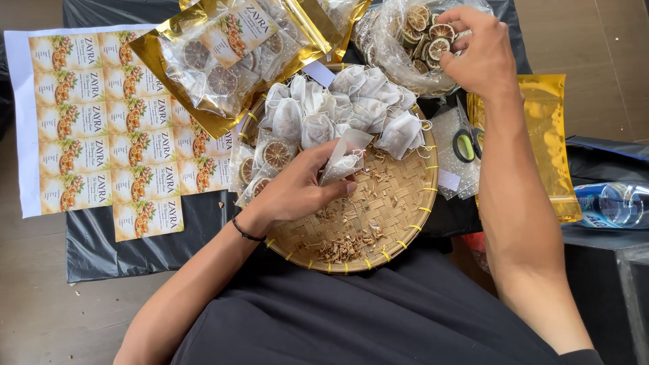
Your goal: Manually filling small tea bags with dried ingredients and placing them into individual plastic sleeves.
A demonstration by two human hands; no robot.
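R hand (476, 51) in dried-citrus bag (399, 57); L hand (297, 189) pinches sachet (345, 159).

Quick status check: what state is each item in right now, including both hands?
Left hand: holding a small white sachet over the woven tray.
Right hand: fingers in the open clear bag of dried citrus slices.
Gold pouches: filled, lying flat.
Empty gold pouch: flat.
Scissors: closed, lying down.
Water bottle: on its side.
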